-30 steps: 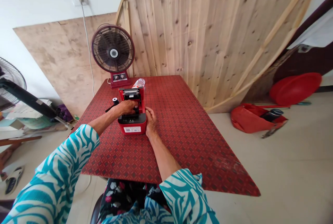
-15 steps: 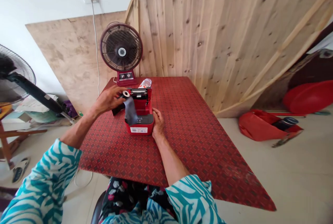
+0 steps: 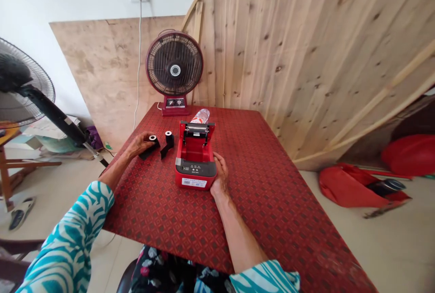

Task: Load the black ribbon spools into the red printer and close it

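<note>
A small red printer with its lid open stands on the red patterned table. My right hand rests against the printer's right side, fingers curled on its edge. My left hand lies on the table to the printer's left, fingers closed on a black ribbon roll that touches the tabletop. A second black roll stands just right of it, between my left hand and the printer. The printer's bay looks empty.
A red table fan stands at the table's far edge, with a clear plastic bottle lying behind the printer. A standing fan is at the left. A red bag and a red basin lie on the floor at right.
My left hand lifted a black ribbon roll out of the printer, carried it left and set it down on the table beside the other roll. My right hand stayed on the printer.
</note>
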`<state>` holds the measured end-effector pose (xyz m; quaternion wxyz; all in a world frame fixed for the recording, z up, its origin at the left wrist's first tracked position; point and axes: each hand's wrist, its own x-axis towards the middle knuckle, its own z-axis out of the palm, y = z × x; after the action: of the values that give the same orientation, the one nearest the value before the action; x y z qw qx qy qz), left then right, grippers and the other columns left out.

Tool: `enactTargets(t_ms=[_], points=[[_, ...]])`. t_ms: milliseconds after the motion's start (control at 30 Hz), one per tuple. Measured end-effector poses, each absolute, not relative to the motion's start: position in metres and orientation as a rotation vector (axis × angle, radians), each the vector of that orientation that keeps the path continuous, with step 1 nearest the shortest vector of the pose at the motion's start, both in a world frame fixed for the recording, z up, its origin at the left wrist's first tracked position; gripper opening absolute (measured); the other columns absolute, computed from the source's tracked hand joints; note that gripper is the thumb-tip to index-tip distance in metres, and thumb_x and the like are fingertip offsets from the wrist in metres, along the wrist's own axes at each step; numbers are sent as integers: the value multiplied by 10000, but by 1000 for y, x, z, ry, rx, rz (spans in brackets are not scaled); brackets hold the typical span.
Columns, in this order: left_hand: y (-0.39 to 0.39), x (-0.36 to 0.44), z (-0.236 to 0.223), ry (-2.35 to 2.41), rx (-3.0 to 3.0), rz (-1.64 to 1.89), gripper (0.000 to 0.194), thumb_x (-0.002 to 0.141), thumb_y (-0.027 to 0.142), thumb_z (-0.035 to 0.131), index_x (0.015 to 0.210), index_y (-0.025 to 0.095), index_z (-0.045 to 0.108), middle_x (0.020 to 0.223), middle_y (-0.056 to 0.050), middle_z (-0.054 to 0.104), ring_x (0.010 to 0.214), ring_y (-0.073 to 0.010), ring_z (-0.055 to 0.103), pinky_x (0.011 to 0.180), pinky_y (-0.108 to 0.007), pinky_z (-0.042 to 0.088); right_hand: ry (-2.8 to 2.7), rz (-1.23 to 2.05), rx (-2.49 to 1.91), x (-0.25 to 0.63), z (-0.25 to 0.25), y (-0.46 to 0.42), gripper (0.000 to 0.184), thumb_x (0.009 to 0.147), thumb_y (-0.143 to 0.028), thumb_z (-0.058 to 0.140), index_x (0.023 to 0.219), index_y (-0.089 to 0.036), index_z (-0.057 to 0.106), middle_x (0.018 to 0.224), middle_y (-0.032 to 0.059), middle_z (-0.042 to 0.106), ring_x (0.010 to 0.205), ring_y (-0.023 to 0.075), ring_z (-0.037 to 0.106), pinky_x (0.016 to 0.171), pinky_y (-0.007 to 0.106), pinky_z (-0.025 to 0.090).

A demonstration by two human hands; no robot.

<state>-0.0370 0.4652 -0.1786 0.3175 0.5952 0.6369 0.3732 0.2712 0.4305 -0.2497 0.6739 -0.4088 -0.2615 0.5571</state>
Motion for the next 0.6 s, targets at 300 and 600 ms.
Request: enactTargets(t_ms=[300,600], points=[[500,-28,-142,1767,1909,555,514,779,381,569,1237,163,651,1265,-92,678,1134,-222,647,967,-297,503,-573,1236,-936,270,-246,430,516,622,-532,729,999,-184,669,868,19,692,696,141,574,681,279,447],[517,13,-141,1900,2056,293,266,662,252,631,907,199,719,872,-36,739,901,-232,684,764,-270,492,-590,1239,-946,267,-247,432,514,642,-545,707,1014,-191,677,971,41,706,814,177,610,712,289,452]])
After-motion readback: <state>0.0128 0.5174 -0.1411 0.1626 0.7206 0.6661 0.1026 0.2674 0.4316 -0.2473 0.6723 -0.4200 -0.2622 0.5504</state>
